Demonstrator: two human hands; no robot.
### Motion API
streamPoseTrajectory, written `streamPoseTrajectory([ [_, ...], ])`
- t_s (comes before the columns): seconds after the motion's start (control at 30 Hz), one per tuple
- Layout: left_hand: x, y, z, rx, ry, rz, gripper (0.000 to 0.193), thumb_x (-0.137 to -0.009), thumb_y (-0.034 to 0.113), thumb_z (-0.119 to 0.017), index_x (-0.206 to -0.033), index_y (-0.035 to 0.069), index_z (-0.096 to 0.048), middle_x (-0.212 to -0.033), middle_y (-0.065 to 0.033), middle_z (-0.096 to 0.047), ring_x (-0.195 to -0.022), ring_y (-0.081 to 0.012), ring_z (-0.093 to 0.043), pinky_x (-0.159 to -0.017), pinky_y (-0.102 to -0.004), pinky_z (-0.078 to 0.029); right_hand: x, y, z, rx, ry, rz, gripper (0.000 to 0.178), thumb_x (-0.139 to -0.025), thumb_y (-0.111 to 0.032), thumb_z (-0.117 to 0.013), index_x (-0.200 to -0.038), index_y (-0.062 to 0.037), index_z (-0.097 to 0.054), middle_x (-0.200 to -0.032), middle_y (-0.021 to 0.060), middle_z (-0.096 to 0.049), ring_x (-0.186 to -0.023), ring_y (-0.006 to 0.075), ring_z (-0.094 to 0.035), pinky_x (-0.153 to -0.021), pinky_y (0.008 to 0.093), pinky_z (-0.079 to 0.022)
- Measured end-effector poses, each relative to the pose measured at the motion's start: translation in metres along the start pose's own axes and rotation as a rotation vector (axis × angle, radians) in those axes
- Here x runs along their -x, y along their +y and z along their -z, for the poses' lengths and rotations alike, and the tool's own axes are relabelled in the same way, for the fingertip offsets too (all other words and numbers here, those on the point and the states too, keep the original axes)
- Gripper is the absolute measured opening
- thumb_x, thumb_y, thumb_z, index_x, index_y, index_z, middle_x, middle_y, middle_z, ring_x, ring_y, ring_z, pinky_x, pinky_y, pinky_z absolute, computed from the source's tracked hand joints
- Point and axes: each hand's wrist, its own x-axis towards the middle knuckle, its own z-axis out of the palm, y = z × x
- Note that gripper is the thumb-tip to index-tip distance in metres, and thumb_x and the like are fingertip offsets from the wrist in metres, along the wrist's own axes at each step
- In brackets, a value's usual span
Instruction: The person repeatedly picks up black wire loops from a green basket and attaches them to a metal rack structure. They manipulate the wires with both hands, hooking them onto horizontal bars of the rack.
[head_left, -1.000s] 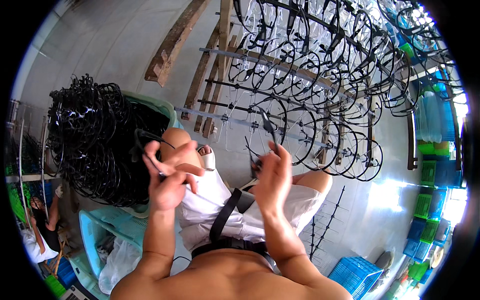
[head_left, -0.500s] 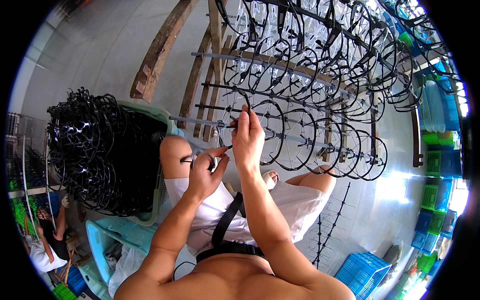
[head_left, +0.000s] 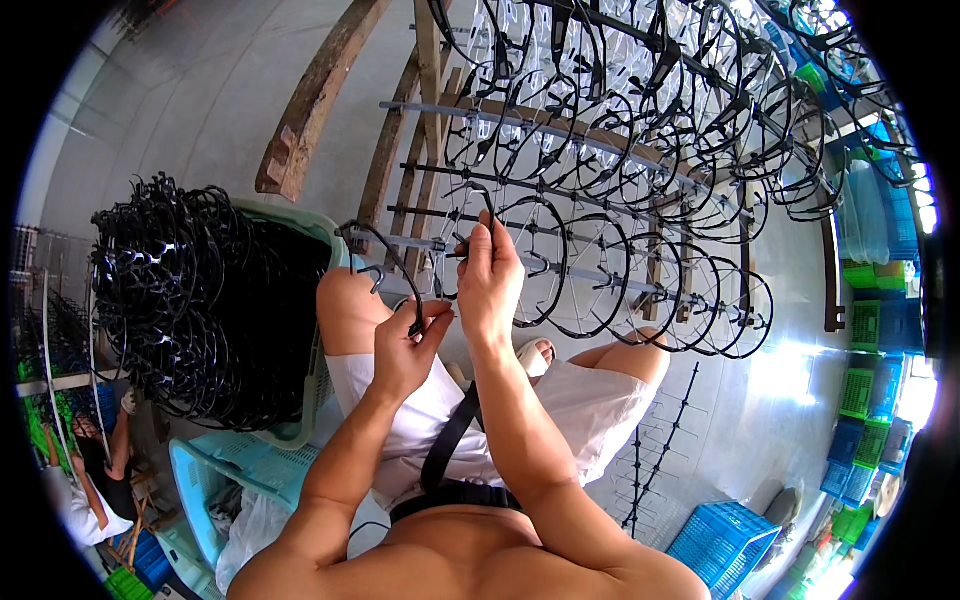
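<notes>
"So what's changing?"
"Your left hand (head_left: pixel 405 352) is pinching a black frame (head_left: pixel 403 267), now swinging up toward eleven o'clock; your right hand (head_left: pixel 490 278) is pinching a black piece (head_left: pixel 490 200) at twelve, leaving neither free."

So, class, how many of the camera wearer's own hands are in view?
2: the left hand, holding a curved black frame, and the right hand, farther forward, pinching a dark piece.

A factory workshop, as I view it remotely: curved black frames (head_left: pixel 170 300) are heaped in a green basket (head_left: pixel 322 395) and hang in rows along racks (head_left: pixel 388 150) of wood and metal, with blue and green plastic crates (head_left: pixel 859 390) stacked at right and a co-worker (head_left: pixel 100 470) seated at left.
</notes>
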Motion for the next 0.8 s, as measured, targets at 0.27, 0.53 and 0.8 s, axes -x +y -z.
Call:
streamPoseTrajectory([
  [0.27, -0.001, -0.007, 0.001, 0.043, -0.023, -0.03, 0.01, -0.081, 0.001, -0.067, -0.091, 0.001, -0.066, -0.074, -0.0033, -0.063, -0.059, -0.0055, -0.048, -0.053, -0.0202, -0.04, -0.002, -0.006, 0.004, -0.067, -0.053, -0.018, 0.031, -0.097, -0.021, -0.047, -0.121, -0.0015, -0.053, -0.073, -0.0019, -0.052, -0.053, 0.0016, -0.039, -0.045, 0.016, -0.032],
  [0.53, -0.009, -0.012, -0.001, 0.065, 0.079, -0.146, 0.014, -0.078, 0.002, -0.07, -0.092, 0.0, -0.066, -0.087, -0.0046, -0.066, -0.067, -0.0061, -0.052, -0.057, -0.0201, -0.042, 0.031, 0.024, 0.028, -0.014, -0.131, 0.131, 0.026, -0.097, -0.014, -0.047, -0.115, 0.004, -0.051, -0.073, -0.0009, -0.051, -0.062, 0.0049, -0.045, -0.056, 0.0193, -0.039],
  [0.8, -0.008, -0.018, -0.001, 0.346, 0.03, 0.148, 0.019, -0.083, 0.005, -0.068, -0.099, -0.005, -0.064, -0.088, -0.0092, -0.067, -0.079, -0.0119, -0.062, -0.073, -0.0237, -0.05, 0.062, 0.054, 0.035, -0.197, -0.219, 0.204, 0.043, -0.088, 0.004, -0.053, -0.13, 0.0001, -0.044, -0.105, 0.0016, -0.051, -0.096, 0.0088, -0.049, -0.084, 0.0211, -0.041],
])
